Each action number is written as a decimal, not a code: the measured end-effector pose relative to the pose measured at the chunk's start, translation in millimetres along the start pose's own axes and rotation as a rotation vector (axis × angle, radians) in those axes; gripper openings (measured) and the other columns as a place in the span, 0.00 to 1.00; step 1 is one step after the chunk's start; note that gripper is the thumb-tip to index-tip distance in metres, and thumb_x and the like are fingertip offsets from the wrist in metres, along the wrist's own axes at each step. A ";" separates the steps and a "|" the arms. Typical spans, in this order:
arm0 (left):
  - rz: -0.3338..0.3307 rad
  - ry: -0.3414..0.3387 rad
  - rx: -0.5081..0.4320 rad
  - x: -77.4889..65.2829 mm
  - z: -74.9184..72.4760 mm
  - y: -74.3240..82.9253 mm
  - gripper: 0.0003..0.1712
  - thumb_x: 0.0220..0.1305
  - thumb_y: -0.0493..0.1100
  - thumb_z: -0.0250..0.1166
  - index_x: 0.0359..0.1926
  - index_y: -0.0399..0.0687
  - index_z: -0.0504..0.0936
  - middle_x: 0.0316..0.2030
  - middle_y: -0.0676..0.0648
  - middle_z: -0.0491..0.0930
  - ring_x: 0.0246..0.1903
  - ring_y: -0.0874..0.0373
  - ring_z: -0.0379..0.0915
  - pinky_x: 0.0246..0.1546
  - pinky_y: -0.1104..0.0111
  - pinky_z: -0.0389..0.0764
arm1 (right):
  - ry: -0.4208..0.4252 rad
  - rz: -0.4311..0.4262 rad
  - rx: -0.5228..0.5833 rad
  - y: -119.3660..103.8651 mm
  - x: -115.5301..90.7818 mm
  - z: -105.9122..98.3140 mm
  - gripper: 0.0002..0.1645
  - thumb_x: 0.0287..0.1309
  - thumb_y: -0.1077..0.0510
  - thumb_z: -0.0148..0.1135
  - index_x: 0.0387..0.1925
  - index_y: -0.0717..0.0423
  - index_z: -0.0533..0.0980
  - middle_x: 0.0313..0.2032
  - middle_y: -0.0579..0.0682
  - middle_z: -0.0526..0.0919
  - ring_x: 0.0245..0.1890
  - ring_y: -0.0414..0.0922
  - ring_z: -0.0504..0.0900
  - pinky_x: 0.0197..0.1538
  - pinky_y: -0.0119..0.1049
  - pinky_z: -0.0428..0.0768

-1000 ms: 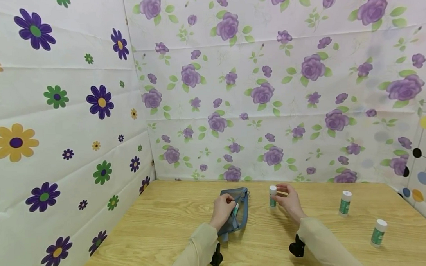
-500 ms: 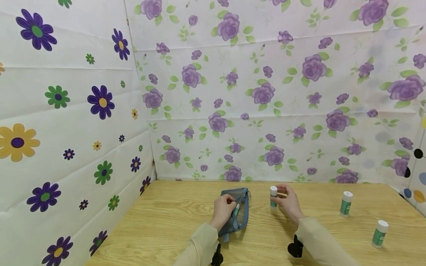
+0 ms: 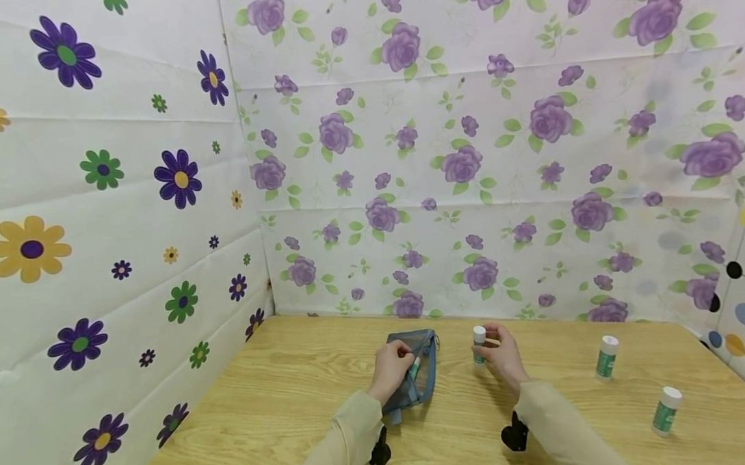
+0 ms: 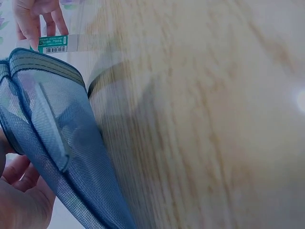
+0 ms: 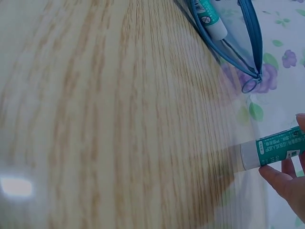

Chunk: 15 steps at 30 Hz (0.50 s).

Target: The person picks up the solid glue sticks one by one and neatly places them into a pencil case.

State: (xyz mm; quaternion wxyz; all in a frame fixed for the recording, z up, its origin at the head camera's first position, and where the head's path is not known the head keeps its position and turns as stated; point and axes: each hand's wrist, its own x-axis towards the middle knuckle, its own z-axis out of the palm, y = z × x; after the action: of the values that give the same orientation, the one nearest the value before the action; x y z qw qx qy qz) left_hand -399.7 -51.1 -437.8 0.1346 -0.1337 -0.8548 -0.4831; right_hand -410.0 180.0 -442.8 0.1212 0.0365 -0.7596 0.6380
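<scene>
My left hand [image 3: 391, 364] pinches the rim of a blue mesh zip pouch [image 3: 409, 397], whose mouth gapes toward the right. Inside the pouch lies a glue stick [image 5: 209, 18] with a green label, its white end toward the opening in the right wrist view. To the right of the pouch, my right hand [image 3: 505, 354] grips another green-and-white glue stick [image 3: 478, 335] between thumb and fingers. That stick is upright, white cap on top, with its base close to the tabletop. The left hand's fingers are partly hidden behind the mesh [image 4: 78, 131] in the left wrist view.
Two more glue sticks stand upright on the right of the wooden table [image 3: 280, 407], one farther back [image 3: 607, 358] and one nearer [image 3: 666, 412]. Flower-patterned sheets [image 3: 370, 157] hang behind the table's back edge and along its left side.
</scene>
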 end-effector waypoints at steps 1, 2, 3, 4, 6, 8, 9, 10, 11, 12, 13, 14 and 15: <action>0.001 0.000 -0.002 -0.1 -0.1 0.1 0.03 0.57 0.31 0.58 0.30 0.36 0.78 0.22 0.51 0.71 0.21 0.59 0.64 0.22 0.67 0.68 | 0.001 0.001 -0.002 0.4 0.1 0.3 0.28 0.52 0.74 0.58 0.55 0.69 0.60 0.49 0.67 0.65 0.51 0.64 0.66 0.45 0.48 0.70; 0.002 0.001 -0.004 -0.2 -0.1 0.1 0.03 0.57 0.31 0.58 0.30 0.36 0.78 0.22 0.51 0.71 0.21 0.59 0.64 0.22 0.67 0.68 | 0.002 0.003 -0.004 0.6 0.3 0.6 0.28 0.52 0.74 0.58 0.55 0.69 0.60 0.49 0.67 0.65 0.50 0.64 0.66 0.45 0.47 0.71; 0.003 0.002 -0.005 -0.3 -0.1 0.0 0.03 0.57 0.31 0.58 0.30 0.36 0.78 0.22 0.51 0.71 0.21 0.59 0.64 0.22 0.67 0.68 | 0.004 0.005 -0.006 0.7 0.3 0.8 0.28 0.52 0.74 0.58 0.55 0.69 0.60 0.49 0.67 0.65 0.50 0.64 0.67 0.44 0.47 0.71; 0.003 0.002 -0.007 -0.4 -0.2 0.1 0.03 0.57 0.31 0.58 0.30 0.36 0.78 0.22 0.51 0.71 0.21 0.59 0.64 0.22 0.67 0.68 | 0.006 0.006 -0.008 0.7 0.3 1.0 0.28 0.52 0.74 0.57 0.54 0.69 0.60 0.48 0.67 0.65 0.50 0.64 0.67 0.44 0.47 0.70; 0.004 0.004 -0.007 -0.7 -0.2 0.3 0.03 0.57 0.31 0.58 0.30 0.37 0.78 0.22 0.51 0.71 0.21 0.59 0.64 0.22 0.67 0.68 | 0.009 0.008 -0.015 1.6 0.7 1.2 0.27 0.52 0.74 0.57 0.54 0.69 0.60 0.48 0.67 0.66 0.50 0.64 0.67 0.45 0.49 0.70; 0.005 0.005 -0.007 -1.2 -0.3 0.5 0.03 0.57 0.31 0.58 0.30 0.37 0.78 0.22 0.51 0.71 0.21 0.59 0.64 0.22 0.67 0.68 | 0.009 0.011 -0.015 2.2 0.9 1.3 0.27 0.52 0.74 0.57 0.54 0.69 0.60 0.48 0.67 0.66 0.50 0.64 0.66 0.46 0.50 0.69; 0.006 0.004 -0.007 -1.4 -0.3 0.7 0.03 0.57 0.31 0.58 0.30 0.37 0.78 0.22 0.51 0.71 0.21 0.59 0.64 0.22 0.67 0.68 | 0.008 0.013 -0.015 2.6 1.1 1.2 0.27 0.52 0.74 0.57 0.54 0.69 0.60 0.48 0.67 0.65 0.50 0.64 0.66 0.47 0.51 0.68; 0.007 0.004 -0.007 -1.7 -0.4 0.9 0.03 0.57 0.31 0.58 0.30 0.37 0.78 0.22 0.51 0.70 0.21 0.59 0.64 0.22 0.67 0.67 | 0.007 0.014 -0.014 3.3 1.6 1.2 0.27 0.53 0.74 0.57 0.54 0.69 0.60 0.48 0.67 0.65 0.51 0.64 0.66 0.47 0.52 0.68; 0.008 0.004 -0.006 -1.9 -0.4 1.0 0.03 0.57 0.31 0.58 0.30 0.37 0.78 0.22 0.51 0.70 0.21 0.59 0.64 0.22 0.67 0.67 | 0.005 0.013 -0.014 4.0 1.9 1.1 0.27 0.53 0.74 0.56 0.55 0.69 0.60 0.49 0.67 0.65 0.51 0.65 0.66 0.47 0.53 0.67; 0.008 0.003 -0.007 -2.1 -0.4 1.1 0.03 0.57 0.31 0.57 0.30 0.37 0.78 0.23 0.51 0.70 0.21 0.59 0.64 0.22 0.67 0.67 | 0.002 0.011 -0.015 4.5 2.2 0.9 0.27 0.53 0.74 0.56 0.55 0.69 0.60 0.49 0.67 0.65 0.51 0.65 0.65 0.48 0.54 0.67; 0.008 0.003 -0.007 -2.3 -0.5 1.3 0.03 0.57 0.31 0.57 0.30 0.37 0.78 0.23 0.51 0.70 0.21 0.59 0.64 0.22 0.67 0.67 | -0.001 0.006 -0.021 5.0 2.5 0.8 0.27 0.53 0.74 0.56 0.54 0.69 0.60 0.49 0.67 0.66 0.51 0.65 0.66 0.48 0.54 0.67; 0.006 0.002 -0.008 -2.5 -0.6 1.6 0.03 0.57 0.31 0.57 0.30 0.37 0.78 0.23 0.51 0.70 0.21 0.59 0.64 0.22 0.67 0.67 | -0.005 -0.003 -0.028 5.6 2.8 0.6 0.27 0.52 0.74 0.56 0.54 0.69 0.60 0.48 0.68 0.66 0.50 0.65 0.66 0.48 0.54 0.67; 0.004 0.000 -0.009 -2.6 -0.7 1.7 0.03 0.57 0.31 0.57 0.30 0.37 0.78 0.23 0.51 0.70 0.21 0.59 0.64 0.22 0.67 0.67 | -0.011 -0.013 -0.037 6.2 3.1 0.3 0.26 0.53 0.74 0.56 0.54 0.69 0.61 0.48 0.68 0.66 0.50 0.65 0.66 0.48 0.54 0.67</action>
State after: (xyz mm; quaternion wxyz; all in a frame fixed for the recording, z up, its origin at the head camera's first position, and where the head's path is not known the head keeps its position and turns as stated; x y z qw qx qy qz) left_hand -396.6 -51.0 -437.0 0.1353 -0.1361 -0.8523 -0.4865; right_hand -414.3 181.1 -448.1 0.1220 0.0427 -0.7717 0.6227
